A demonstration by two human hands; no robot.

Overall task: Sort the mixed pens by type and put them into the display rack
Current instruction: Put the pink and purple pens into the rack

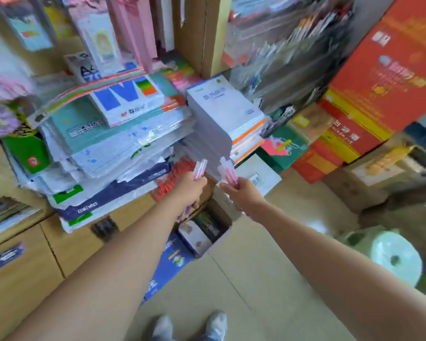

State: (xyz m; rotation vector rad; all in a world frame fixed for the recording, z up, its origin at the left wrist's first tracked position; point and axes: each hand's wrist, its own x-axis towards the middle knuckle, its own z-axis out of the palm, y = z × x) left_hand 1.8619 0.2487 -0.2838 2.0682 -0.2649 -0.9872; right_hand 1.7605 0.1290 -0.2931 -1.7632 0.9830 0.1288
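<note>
Stationery shop floor: notebook stacks point(221, 107), red cartons point(391, 70). Left hand point(190, 190) grips pink pens point(200, 168); right hand point(244, 193) grips a second pink bundle point(229, 172). I judge sorting under way. I see no display rack; finding it comes next.

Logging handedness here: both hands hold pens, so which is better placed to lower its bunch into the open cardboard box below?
Left, probably: the left hand, gripping slim pink-and-white pens, hangs almost over the open brown cardboard box; the right hand sits off to its side.
</note>
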